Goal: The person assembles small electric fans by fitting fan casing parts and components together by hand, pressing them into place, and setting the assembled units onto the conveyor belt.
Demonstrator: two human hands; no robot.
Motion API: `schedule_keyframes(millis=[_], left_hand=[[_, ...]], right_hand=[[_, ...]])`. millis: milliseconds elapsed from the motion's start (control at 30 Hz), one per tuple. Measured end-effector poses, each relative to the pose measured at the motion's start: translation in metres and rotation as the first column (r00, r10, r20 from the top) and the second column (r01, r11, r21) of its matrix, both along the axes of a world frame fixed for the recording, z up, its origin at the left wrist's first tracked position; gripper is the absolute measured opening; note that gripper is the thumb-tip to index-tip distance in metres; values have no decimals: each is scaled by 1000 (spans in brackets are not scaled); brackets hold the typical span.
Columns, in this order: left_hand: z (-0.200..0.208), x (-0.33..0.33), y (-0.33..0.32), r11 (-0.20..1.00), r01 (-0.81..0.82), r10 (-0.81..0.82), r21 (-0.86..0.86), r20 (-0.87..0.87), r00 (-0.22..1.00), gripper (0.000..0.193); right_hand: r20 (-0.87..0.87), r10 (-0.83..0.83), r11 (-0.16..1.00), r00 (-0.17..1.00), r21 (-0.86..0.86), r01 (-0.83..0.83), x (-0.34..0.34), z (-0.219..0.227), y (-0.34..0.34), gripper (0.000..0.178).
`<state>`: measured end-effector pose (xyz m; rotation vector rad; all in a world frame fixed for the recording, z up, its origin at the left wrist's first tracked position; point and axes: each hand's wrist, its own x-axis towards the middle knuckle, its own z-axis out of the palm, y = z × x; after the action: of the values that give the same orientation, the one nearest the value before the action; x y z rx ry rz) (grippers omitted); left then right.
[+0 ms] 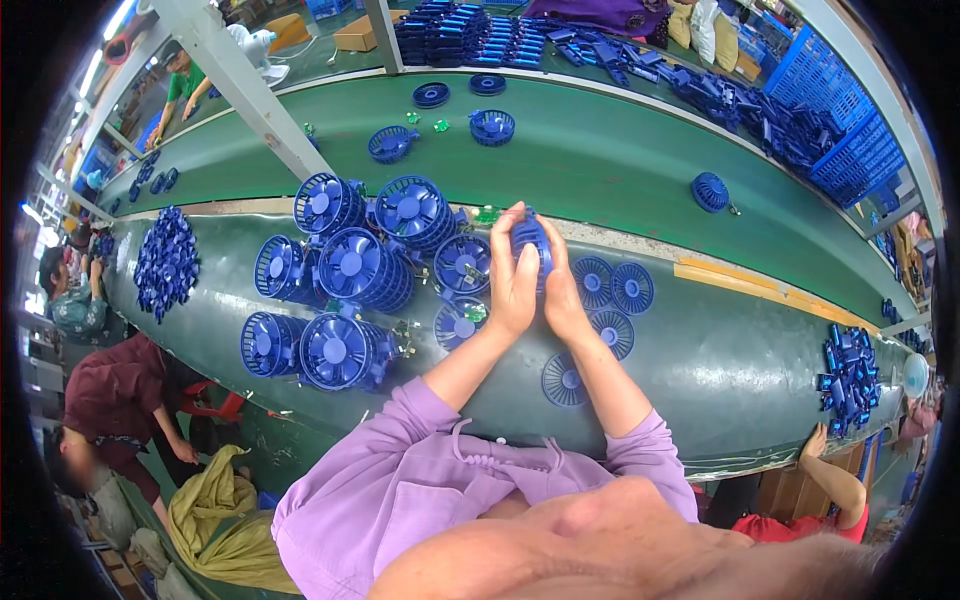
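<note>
Between my two palms a blue fan head (531, 240) is held on edge, near the far side of the dark green table. My left hand (512, 280) presses it from the left and my right hand (562, 295) from the right; fingers reach over its top. Left of my hands stand stacks of blue fan housings (362, 265) with blades inside. Close to my left wrist, single fan housings (460, 265) lie with small green circuit boards (474, 312). Beside my right hand are several loose round blue grilles (612, 333).
Beyond the table runs a green conveyor belt (600, 150) carrying fan parts (492, 127). Piles of small blue parts lie at the table's left (168, 262) and right (850, 375). A white post (240, 90) rises at left. Co-workers are on both sides; one person's hand (817, 440) touches the right edge.
</note>
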<state>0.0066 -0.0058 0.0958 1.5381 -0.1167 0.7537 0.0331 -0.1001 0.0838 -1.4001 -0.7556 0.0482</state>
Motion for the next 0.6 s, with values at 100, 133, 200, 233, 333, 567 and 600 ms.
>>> schedule_keyframes(millis=[100,133,200,233,333,567,600], left_hand=[[-1,-3,1,999,-14,13,45,26,1000,52],[-1,-1,1,1000,2,-2,1,46,999,53],[11,-6,-5,999,-9,6,-43,-83,997,51],[15,-7,-7,996,-30,12,-82,-212,977,49],[-3,-1,-8,982,62,-51,-178,61,997,46],[-14,-3,-5,968,-176,146,178,169,975,53],[-14,-1,-5,946,-227,175,229,227,958,53]], right_hand=[[-141,74,995,987,71,-64,1,5,1,89],[-140,75,995,987,71,-66,-1,9,1,89],[16,-47,999,999,-26,47,-9,24,-1,90],[77,-135,989,988,-55,139,-7,11,-2,90],[186,-160,983,969,-59,174,-2,-1,-2,90],[-189,55,991,980,133,-30,-4,-3,2,76],[-329,121,976,937,210,-52,-4,-4,4,65]])
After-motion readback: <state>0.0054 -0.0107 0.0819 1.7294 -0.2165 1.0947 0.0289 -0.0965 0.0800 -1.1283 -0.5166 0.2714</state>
